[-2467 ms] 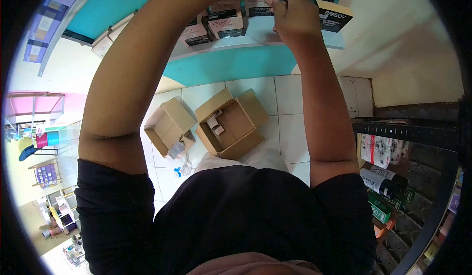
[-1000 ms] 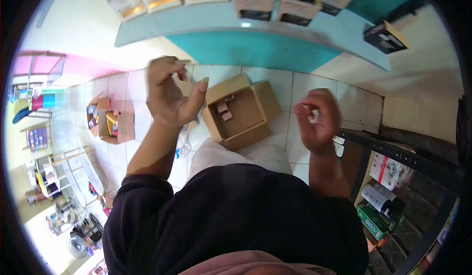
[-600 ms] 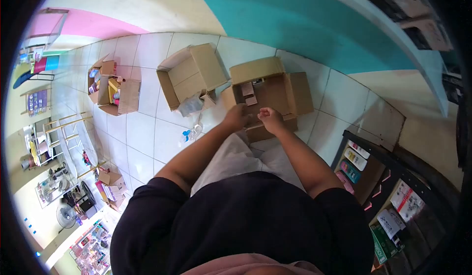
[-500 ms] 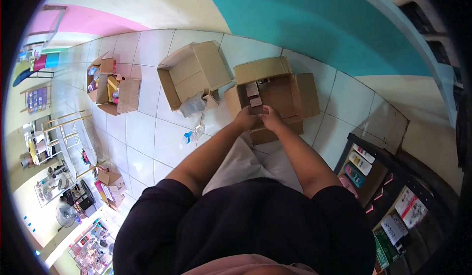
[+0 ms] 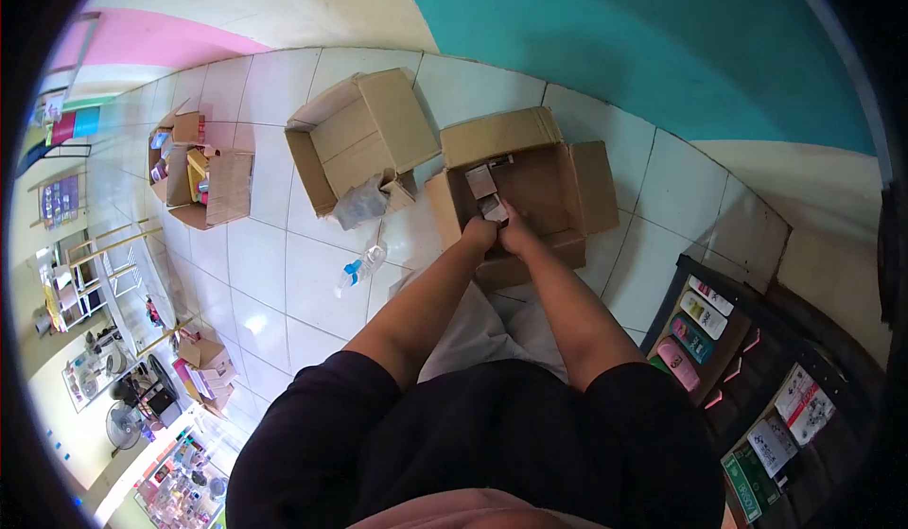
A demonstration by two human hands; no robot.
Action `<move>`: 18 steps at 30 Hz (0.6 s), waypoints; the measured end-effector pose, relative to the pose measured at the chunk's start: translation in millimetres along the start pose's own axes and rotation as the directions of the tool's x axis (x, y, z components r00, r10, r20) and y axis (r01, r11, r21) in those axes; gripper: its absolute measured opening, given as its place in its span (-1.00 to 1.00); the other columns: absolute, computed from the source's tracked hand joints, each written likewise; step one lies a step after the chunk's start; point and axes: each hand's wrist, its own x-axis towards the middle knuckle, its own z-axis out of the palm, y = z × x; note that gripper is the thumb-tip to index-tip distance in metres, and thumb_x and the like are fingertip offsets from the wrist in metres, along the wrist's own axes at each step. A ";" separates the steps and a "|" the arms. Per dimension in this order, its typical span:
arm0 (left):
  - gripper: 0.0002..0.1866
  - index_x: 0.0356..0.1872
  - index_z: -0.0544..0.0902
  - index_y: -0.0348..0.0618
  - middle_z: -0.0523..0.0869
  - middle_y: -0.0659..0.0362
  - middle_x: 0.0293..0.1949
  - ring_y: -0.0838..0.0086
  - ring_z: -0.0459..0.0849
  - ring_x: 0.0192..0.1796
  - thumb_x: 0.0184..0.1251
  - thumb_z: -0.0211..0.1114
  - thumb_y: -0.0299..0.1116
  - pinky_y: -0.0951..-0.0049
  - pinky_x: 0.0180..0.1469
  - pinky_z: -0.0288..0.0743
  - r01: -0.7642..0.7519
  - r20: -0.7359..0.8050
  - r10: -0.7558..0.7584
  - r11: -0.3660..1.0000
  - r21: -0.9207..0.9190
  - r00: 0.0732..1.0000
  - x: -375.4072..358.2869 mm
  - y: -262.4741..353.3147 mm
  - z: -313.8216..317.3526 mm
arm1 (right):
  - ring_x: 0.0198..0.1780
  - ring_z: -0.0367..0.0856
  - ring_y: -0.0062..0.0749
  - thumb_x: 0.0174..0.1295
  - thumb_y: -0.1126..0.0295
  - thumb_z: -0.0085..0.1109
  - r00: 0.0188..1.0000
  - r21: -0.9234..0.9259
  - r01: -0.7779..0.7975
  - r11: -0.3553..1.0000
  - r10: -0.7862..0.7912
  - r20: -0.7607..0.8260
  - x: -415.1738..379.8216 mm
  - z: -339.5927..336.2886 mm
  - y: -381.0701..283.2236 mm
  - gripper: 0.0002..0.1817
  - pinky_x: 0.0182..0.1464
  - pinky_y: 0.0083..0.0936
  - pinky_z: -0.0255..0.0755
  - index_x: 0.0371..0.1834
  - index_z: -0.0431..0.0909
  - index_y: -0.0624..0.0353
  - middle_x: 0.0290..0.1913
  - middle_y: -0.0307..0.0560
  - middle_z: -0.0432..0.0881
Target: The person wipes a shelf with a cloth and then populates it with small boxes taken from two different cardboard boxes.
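Observation:
An open cardboard carton point(image 5: 549, 184) stands on the floor in front of me, its flaps spread outward. Both my hands reach over its near edge. My left hand point(image 5: 480, 234) has its fingers curled, and my right hand point(image 5: 515, 230) is beside it with the thumb pointing forward. Between them is a small pale box point(image 5: 494, 210), gripped from both sides; part of it is hidden by the fingers. Just beyond, another small box point(image 5: 480, 181) lies along the carton's left inner side. A further little item at the carton's back wall is too small to name.
Left of my carton stands another open carton point(image 5: 347, 141) with crumpled clear plastic point(image 5: 359, 205) at its front. A plastic bottle point(image 5: 362, 268) lies on the tiles. Farther left is a filled carton point(image 5: 229, 187). A dark shelf point(image 5: 688, 274) with packaged goods stands at right.
My hands have come closer together, with the small pale box now showing between them. The view has shifted slightly, and more of the bottle is visible.

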 end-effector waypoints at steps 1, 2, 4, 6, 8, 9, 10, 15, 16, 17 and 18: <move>-0.65 0.04 0.66 -0.43 0.75 -0.07 -0.06 0.13 0.77 -0.05 0.29 0.25 -0.42 0.20 0.07 0.61 0.080 0.056 -0.076 0.994 -0.077 0.996 -15.8 7.5 -1.7 | 0.43 0.34 0.19 0.10 0.44 0.43 0.996 -0.136 0.024 0.990 -0.035 -0.079 -0.2 0.3 -0.1 -0.02 0.48 -0.20 0.26 0.59 0.07 0.19 0.48 0.33 0.18; -0.73 -0.04 0.70 -0.40 0.76 0.00 -0.10 0.20 0.77 -0.08 0.33 0.21 -0.47 0.21 0.03 0.62 0.163 0.116 -0.146 0.976 -0.147 0.982 -33.3 18.6 -3.5 | 0.43 0.34 0.19 0.10 0.44 0.43 0.996 -0.132 0.022 0.991 -0.033 -0.083 -5.5 -6.4 -9.7 -0.02 0.48 -0.20 0.26 0.59 0.07 0.19 0.48 0.33 0.18; -0.74 -0.07 0.70 -0.42 0.76 0.01 -0.13 0.20 0.77 -0.11 0.36 0.20 -0.44 0.21 -0.02 0.63 0.190 0.128 -0.165 0.955 -0.226 0.978 -91.0 60.5 -7.8 | 0.33 0.44 0.21 0.14 0.47 0.39 0.999 -0.363 0.014 0.932 -0.029 -0.038 -28.8 -24.4 -34.4 -0.23 0.43 -0.16 0.34 0.44 0.26 0.30 0.38 0.33 0.30; -0.74 -0.10 0.70 -0.44 0.76 0.01 -0.15 0.21 0.77 -0.13 0.39 0.19 -0.41 0.21 -0.08 0.65 0.209 0.140 -0.174 0.930 -0.301 0.975 -108.5 67.5 -8.7 | 0.31 0.45 0.25 0.15 0.48 0.35 0.993 -0.345 0.074 0.936 -0.102 -0.064 -35.1 -29.2 -32.2 -0.33 0.37 -0.11 0.39 0.37 0.33 0.30 0.34 0.37 0.35; -0.67 -0.12 0.70 -0.45 0.75 0.03 -0.20 0.24 0.78 -0.15 0.45 0.15 -0.31 0.18 -0.14 0.64 0.191 0.204 -0.119 0.905 -0.380 0.972 -92.5 52.3 -6.9 | 0.29 0.46 0.30 0.17 0.50 0.31 0.977 -0.330 0.136 0.934 -0.183 -0.114 -37.9 -33.6 -28.7 -0.42 0.32 -0.06 0.43 0.29 0.39 0.30 0.30 0.41 0.39; -0.67 -0.12 0.70 -0.45 0.75 0.03 -0.20 0.24 0.78 -0.15 0.45 0.15 -0.31 0.18 -0.14 0.64 0.174 0.217 -0.098 0.915 -0.364 0.971 -78.6 39.6 -7.2 | 0.26 0.48 0.30 0.18 0.50 0.29 0.958 -0.345 0.193 0.919 -0.252 -0.135 -37.8 -29.6 -20.8 -0.48 0.28 -0.05 0.45 0.23 0.42 0.31 0.24 0.41 0.43; -0.65 -0.10 0.71 -0.40 0.76 -0.10 -0.18 0.14 0.78 -0.11 0.46 0.17 -0.25 0.14 -0.09 0.62 0.038 0.157 -0.033 0.999 -0.030 0.987 -62.6 24.1 -8.1 | 0.23 0.50 0.30 0.19 0.49 0.28 0.933 -0.367 0.246 0.897 -0.322 -0.162 -41.6 -32.1 -17.7 -0.54 0.25 -0.05 0.46 0.17 0.45 0.33 0.19 0.42 0.47; -0.61 0.09 0.63 -0.17 0.74 -0.12 -0.19 -0.03 0.75 -0.20 0.53 0.17 -0.07 0.11 -0.11 0.61 -0.307 0.178 0.253 0.709 0.634 0.951 -139.1 112.9 -11.4 | 0.08 0.63 0.20 0.13 0.24 0.42 0.913 -0.385 0.184 0.904 -0.302 -0.274 -124.3 -105.5 -66.3 -0.63 0.10 -0.09 0.54 -0.12 0.63 0.28 0.01 0.33 0.63; -0.61 0.09 0.63 -0.17 0.74 -0.12 -0.19 -0.03 0.75 -0.20 0.53 0.17 -0.07 0.11 -0.11 0.61 -0.350 0.202 0.290 0.682 0.642 0.936 -163.1 133.7 -10.3 | 0.06 0.66 0.14 0.10 0.14 0.43 0.905 -0.295 0.208 0.933 -0.298 -0.303 -145.0 -126.2 -74.7 -0.55 0.09 -0.14 0.55 -0.13 0.65 0.31 -0.04 0.31 0.67; -0.63 0.12 0.61 -0.16 0.73 -0.10 -0.17 -0.02 0.74 -0.18 0.50 0.22 -0.12 0.09 -0.09 0.60 -0.559 0.245 0.524 0.607 0.564 0.816 -184.0 150.2 -10.4 | 0.05 0.69 0.08 0.06 0.05 0.45 0.898 -0.203 0.240 0.949 -0.297 -0.325 -167.1 -149.6 -87.4 -0.47 0.09 -0.19 0.57 -0.13 0.68 0.34 -0.08 0.29 0.71; -0.64 0.14 0.59 -0.16 0.72 -0.09 -0.15 -0.02 0.73 -0.15 0.48 0.28 -0.18 0.07 -0.06 0.59 -0.736 0.262 0.720 0.484 0.473 0.642 -205.3 172.6 -9.6 | 0.05 0.69 0.08 0.06 0.05 0.45 0.881 -0.203 0.248 0.947 -0.308 -0.360 -196.0 -177.9 -107.4 -0.47 0.09 -0.19 0.57 -0.13 0.68 0.34 -0.08 0.29 0.71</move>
